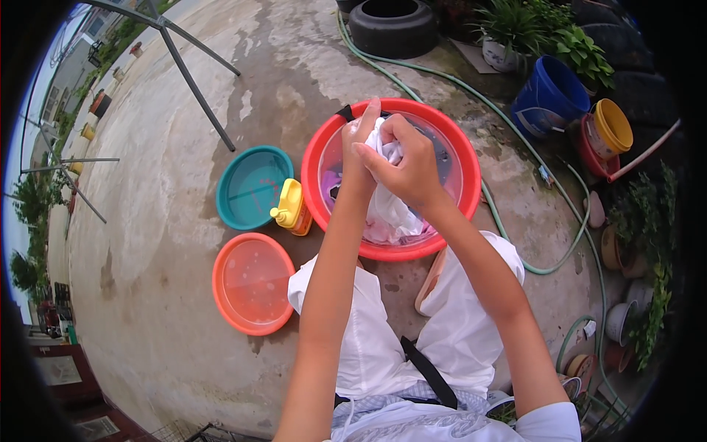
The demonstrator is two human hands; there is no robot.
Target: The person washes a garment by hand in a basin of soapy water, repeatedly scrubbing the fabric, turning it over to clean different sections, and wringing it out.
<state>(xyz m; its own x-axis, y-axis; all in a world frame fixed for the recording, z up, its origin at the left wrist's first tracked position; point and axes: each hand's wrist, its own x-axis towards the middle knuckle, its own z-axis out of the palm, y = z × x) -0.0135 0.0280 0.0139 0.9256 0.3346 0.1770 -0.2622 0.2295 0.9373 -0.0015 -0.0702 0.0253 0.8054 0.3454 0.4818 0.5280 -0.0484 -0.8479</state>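
A bunched white cloth (389, 207) is held over a large red plastic basin (470, 166), its lower end trailing into the basin. My left hand (360, 146) grips the cloth from the left, forefinger pointing up along it. Against it, my right hand (411, 160) is curled round the same cloth from the right. Dark, purple and pink fabric (331, 182) lies in water in the basin, partly hidden by my hands and forearms. A dark cloth corner (345, 113) hangs over the rim at the upper left.
Left of the basin stand a yellow detergent jug (293, 207), a teal basin (254, 188) and an orange basin (254, 284) on wet concrete. A green hose (513, 127) curves along the right, near a blue bucket (549, 99) and potted plants (511, 33). Metal frame legs (196, 83) stand upper left.
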